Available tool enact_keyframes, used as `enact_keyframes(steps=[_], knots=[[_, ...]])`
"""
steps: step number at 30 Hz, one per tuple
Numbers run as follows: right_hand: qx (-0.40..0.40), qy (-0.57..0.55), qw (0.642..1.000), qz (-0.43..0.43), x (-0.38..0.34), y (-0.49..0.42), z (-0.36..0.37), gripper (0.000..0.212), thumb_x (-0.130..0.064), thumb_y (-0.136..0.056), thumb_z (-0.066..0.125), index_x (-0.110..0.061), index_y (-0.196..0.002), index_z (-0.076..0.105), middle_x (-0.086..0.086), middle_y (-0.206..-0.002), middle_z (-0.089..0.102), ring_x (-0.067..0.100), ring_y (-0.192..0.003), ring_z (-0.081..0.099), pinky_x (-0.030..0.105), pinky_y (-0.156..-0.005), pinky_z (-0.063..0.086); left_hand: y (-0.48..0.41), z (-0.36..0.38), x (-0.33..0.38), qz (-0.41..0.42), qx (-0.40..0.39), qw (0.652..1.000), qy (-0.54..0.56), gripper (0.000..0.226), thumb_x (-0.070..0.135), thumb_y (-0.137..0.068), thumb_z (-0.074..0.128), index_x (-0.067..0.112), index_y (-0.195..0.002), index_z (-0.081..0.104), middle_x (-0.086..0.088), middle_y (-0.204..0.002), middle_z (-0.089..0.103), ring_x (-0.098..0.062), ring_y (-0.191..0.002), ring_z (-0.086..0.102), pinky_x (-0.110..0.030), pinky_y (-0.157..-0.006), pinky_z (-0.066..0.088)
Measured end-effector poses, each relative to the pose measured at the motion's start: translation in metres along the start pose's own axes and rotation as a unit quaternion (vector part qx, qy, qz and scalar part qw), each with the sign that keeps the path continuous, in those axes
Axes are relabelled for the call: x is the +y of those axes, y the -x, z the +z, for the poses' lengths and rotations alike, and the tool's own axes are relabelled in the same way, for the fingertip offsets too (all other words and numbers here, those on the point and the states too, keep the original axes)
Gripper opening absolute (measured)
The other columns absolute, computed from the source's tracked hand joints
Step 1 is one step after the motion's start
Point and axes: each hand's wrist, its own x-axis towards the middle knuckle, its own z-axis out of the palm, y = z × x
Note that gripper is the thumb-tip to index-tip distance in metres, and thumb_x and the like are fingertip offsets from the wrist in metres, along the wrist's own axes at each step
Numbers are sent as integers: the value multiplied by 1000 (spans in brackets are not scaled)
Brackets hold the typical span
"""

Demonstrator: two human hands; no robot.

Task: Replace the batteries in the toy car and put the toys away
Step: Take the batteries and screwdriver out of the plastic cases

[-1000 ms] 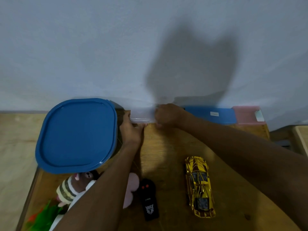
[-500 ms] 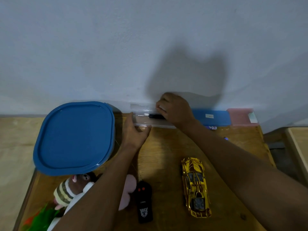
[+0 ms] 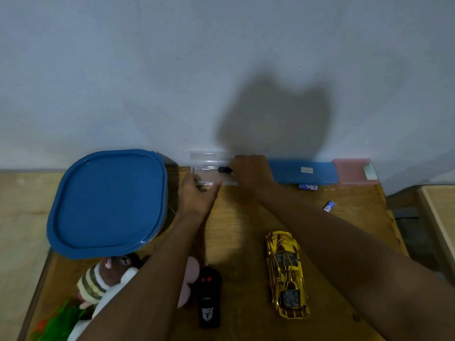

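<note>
Left hand [image 3: 197,195] steadying clear case [image 3: 211,168], right hand [image 3: 252,172] on screwdriver [image 3: 219,169]

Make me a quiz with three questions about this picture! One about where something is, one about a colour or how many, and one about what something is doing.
1. Where is the gold toy car?
A. On the wooden table
B. On the blue lid
C. In the clear case

2. How many loose batteries lie on the table?
A. None
B. Two
C. Five

3. How is the clear plastic case?
A. Shut
B. Open
C. Upside down

Answers:
1. A, the car sits on bare wood right of the black remote.
2. B, one battery by the blue box, another battery nearer the edge.
3. B, its lid stands against the wall; the left hand steadies it and the right hand reaches the screwdriver inside.
</note>
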Motion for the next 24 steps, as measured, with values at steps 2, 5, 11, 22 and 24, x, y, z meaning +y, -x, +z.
enact_keyframes(steps=[2,5,11,22,24], knots=[[0,21,1000,-15,-2,1,-10,16,-4,-90,52,-11,-94,66,7,-94,68,28,-87,67,29,-62,35,-1,-1,2,-2,-3,1000,-1,43,45,-79,77,22,-107,53,1,-102,58,-13,-93,57,-22,-69,46],[27,46,998,-31,-4,3,-28,8,-4,-74,69,-10,-80,69,7,-76,68,25,-70,68,25,-55,32,0,-2,4,-4,0,1000,0,40,42,-80,77,23,-102,51,3,-99,56,-8,-88,53,-17,-63,39],[4,75,995,-66,-8,-3,-12,21,-13,-56,85,-18,-53,65,-2,-49,60,17,-43,60,19,-47,24,-1,0,4,1,6,1000,3,37,42,-79,78,23,-98,52,8,-91,54,-6,-83,52,-22,-65,43],[-39,-65,996,-37,4,-8,-13,18,-24,-88,54,-12,-88,67,7,-91,67,26,-84,64,28,-60,32,-4,0,3,-5,-5,1000,-7,38,41,-79,77,24,-101,52,3,-101,57,-14,-94,57,-33,-77,55],[-18,-134,991,-17,12,2,-11,21,-35,-84,57,-16,-84,65,4,-85,64,25,-81,62,28,-57,33,-5,-2,3,-7,-18,1000,-12,38,43,-80,76,24,-102,52,2,-101,58,-15,-93,58,-38,-79,57]])
